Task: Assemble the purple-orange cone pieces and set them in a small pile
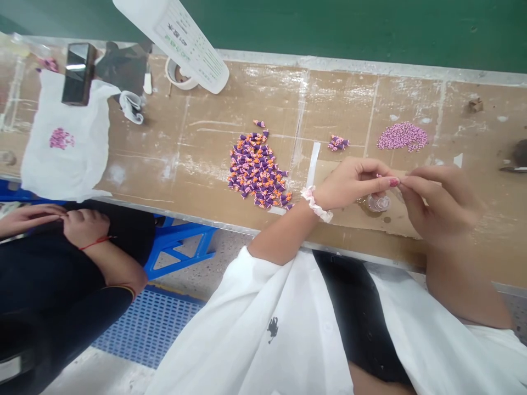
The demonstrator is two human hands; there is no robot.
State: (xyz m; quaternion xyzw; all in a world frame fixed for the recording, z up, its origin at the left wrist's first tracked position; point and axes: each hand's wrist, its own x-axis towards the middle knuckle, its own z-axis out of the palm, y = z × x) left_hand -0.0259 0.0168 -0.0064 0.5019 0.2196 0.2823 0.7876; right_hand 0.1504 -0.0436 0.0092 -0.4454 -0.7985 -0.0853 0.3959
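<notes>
Right of the frame's centre, two hands meet above a brown surface [337, 104]. The left hand [360, 182], with a pale scrunchie [316, 204] at its wrist, points right, thumb and fingertips drawn together. The right hand [440, 200], partly blurred, bends its fingers toward the same spot, their tips touching or nearly touching the left ones. Each grip looks pinched, but whatever may be between the fingertips is too small to make out, so I cannot tell whether either grasps a piece.

Just below the left fingers sits a small clear container [379, 203], partly hidden, over a cardboard sheet [397, 222]. Toward the upper right of the frame lies a flat patch of pink beads [401, 136]; left of it is a little cluster of purple and orange pieces [338, 143]. At mid-frame spreads a much larger pile of similar pieces [259, 170], a white paper strip [313, 164] to its right.

At the upper left, a white bottle [185, 46] partly covers a tape roll [169, 71]. Farther left, a dark box [77, 77] rests on a white cloth [37, 159] that also carries pink bits [61, 138]. At the lower left, another person's hands [86, 226] touch each other.
</notes>
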